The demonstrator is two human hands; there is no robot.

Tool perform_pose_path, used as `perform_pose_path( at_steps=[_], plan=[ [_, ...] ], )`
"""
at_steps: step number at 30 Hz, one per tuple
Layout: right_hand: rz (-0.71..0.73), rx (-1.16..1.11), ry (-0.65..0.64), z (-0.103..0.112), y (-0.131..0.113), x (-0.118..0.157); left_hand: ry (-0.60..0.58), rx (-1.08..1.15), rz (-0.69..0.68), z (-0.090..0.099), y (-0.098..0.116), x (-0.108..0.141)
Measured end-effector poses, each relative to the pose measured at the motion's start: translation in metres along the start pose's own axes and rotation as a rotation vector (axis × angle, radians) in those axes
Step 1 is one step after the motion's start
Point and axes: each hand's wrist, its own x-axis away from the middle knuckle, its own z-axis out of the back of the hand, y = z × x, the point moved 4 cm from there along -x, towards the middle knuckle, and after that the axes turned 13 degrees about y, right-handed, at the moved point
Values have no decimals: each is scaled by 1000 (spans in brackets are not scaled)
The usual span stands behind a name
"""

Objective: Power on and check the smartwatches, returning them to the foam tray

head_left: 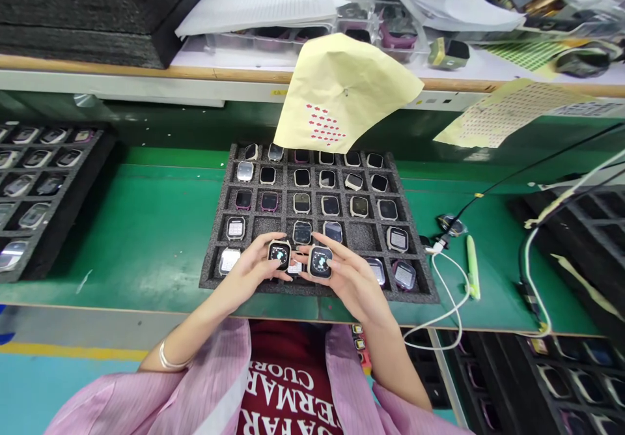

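Above a foam tray (312, 290), left hand (258, 262) and right hand (344, 275) each gripping a lit smartwatch

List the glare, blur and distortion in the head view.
Head view: the tray at the left edge looks slanted and stretched, probably wide-angle distortion; pale glare whitens some faces in the middle tray, such as the front-left watch; the white papers look nearly washed out; dials show on both held watches, their fine text unreadable.

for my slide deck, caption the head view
Two hands hold lit watches over a foam tray of watches
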Motion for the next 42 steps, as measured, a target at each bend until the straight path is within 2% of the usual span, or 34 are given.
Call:
perform_pose_path(
  at_steps=[4, 14, 21, 24, 28, 37, 42],
  plan=[
    [28, 62, 19, 1, 3, 0, -10, 42, -8, -1, 0, 3],
    [93, 105, 10, -4, -1, 2, -1, -3, -12, -3, 3, 3],
    [172, 212, 25, -1, 3, 2, -13, -51, -37, -4, 4, 4],
    [149, 203, -34, 0, 2, 4, -4, -124, -79, -4, 5, 3],
    [71, 139, -108, -1, -2, 11, 79, -246, -163, 0, 3, 1],
    [46, 62, -41, 7, 0, 3, 102, -365, -166, -1, -1, 4],
    [60, 77, 6, 10, 8, 0, 107, -458, -227, -1, 4, 8]
  ],
)
